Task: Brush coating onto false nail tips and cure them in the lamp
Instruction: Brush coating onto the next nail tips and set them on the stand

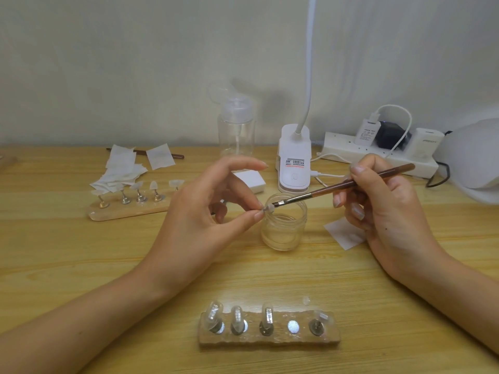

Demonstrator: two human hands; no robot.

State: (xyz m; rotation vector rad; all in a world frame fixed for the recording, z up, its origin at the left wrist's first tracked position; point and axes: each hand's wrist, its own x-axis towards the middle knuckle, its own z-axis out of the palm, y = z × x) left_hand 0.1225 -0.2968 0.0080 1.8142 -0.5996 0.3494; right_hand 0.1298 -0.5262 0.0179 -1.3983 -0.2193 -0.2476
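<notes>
Woodgrain desk [243, 279], white wall [135, 63]; I note left hand [199, 217] pinching clear false nail tip [268, 209], right hand [388, 209] gripping brown wooden brush [337, 188].

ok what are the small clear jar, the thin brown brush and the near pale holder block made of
The small clear round jar could be glass or plastic: transparent, with a threaded rim. The thin reddish-brown brush seems lacquered wood, glossy, with a silvery metal ferrule. The pale rough holder block looks like raw wood, with shiny metal discs.
</notes>
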